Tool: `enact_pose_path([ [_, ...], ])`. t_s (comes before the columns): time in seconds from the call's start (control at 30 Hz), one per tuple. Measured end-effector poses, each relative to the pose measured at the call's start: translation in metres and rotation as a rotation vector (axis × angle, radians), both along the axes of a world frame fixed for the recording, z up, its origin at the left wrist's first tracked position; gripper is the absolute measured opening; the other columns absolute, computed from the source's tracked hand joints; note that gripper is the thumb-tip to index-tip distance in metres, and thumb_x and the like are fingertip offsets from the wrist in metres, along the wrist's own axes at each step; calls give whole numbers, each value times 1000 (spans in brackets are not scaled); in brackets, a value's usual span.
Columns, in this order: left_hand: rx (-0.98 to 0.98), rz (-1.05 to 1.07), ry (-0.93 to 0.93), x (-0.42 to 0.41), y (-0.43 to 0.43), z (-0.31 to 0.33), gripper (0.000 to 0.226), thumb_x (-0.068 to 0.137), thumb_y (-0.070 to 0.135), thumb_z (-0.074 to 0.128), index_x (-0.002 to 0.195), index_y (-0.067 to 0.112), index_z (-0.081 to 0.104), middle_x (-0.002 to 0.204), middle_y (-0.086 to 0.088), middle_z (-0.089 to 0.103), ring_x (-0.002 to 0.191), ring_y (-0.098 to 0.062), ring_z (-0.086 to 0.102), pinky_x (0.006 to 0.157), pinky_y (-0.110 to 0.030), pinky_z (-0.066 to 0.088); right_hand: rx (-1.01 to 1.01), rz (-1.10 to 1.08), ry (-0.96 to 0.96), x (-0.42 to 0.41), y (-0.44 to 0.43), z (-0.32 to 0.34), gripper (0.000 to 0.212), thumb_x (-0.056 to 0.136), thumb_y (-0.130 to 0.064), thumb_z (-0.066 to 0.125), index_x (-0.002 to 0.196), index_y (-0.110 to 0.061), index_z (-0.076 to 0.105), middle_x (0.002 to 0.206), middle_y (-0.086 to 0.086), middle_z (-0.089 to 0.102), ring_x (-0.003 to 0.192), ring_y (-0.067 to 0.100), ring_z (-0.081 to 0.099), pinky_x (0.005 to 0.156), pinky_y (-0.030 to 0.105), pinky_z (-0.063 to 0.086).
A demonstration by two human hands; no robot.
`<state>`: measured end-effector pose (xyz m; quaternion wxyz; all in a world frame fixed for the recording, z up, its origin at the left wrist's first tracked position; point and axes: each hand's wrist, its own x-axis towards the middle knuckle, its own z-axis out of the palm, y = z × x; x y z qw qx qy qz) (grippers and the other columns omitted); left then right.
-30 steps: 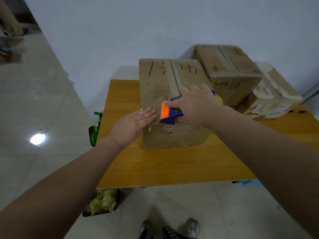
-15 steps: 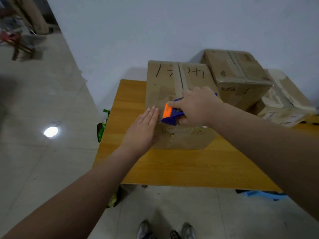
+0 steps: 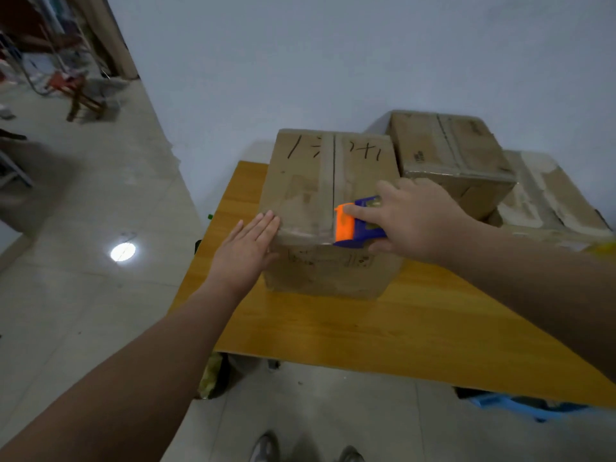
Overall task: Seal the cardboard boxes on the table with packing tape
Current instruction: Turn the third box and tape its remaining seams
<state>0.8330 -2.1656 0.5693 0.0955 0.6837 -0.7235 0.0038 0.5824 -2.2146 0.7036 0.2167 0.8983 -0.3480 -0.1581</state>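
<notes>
While the tape dispenser [image 3: 356, 226] is gripped in the curled right hand [image 3: 413, 221] at the near top edge of the front box [image 3: 310, 181], the left hand [image 3: 245, 251] is pressed flat, fingers [image 3: 263, 228] straight, against that box's left side. Two further boxes [image 3: 450, 151] are seen behind it.

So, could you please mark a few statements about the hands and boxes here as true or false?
1. The right hand grips the tape dispenser at the front box's near top edge. True.
2. The left hand is clenched in a fist. False: its straight fingers rest against the box's left edge.
3. The front box's top bears black handwritten marks. True.
4. The table holds one box only. False: a second box and a third box stand behind it.
</notes>
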Motion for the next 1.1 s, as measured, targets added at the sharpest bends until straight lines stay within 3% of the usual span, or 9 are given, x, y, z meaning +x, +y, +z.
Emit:
enact_pose_path([
  [0.2,10,14,17,-4,1,3,63,98,34,46,151,21,14,159,5,10,146,-10,7,118,-31,3,34,-42,20,-3,-8,-11,67,94,-58,42,150,-37,14,130,8,44,111,29,51,87,39,43],
  [0.47,10,116,-13,-27,4,5,71,97,42,44,152,18,4,160,1,2,146,-13,-1,118,-31,-3,29,-24,71,7,-19,-12,56,92,-55,49,142,-38,31,117,7,50,103,28,53,77,37,39],
  [0.6,-10,-16,-10,-76,0,5,73,97,35,47,151,22,-1,160,1,0,146,-15,-4,115,-31,-9,22,-14,67,13,-21,-11,52,92,-49,52,140,-36,35,117,8,50,104,28,53,77,37,39],
  [0.83,32,-37,46,-80,-11,8,76,96,40,46,151,26,-4,160,4,3,146,-12,1,115,-28,-3,63,-82,-36,3,-18,-17,60,89,-59,51,141,-33,34,117,9,51,102,29,55,80,40,43],
  [0.97,29,-15,34,-88,-10,8,75,97,43,45,151,22,-2,160,3,3,146,-12,0,110,-25,-9,61,-91,-52,1,-14,-19,66,86,-63,52,142,-33,33,117,9,50,104,29,53,80,39,42],
  [1.1,67,6,61,-88,-9,11,81,93,50,46,151,19,-2,160,4,2,146,-10,-1,112,-24,-8,85,-54,-97,-13,-12,-14,74,86,-67,49,148,-38,20,124,10,46,108,29,51,82,37,40],
])
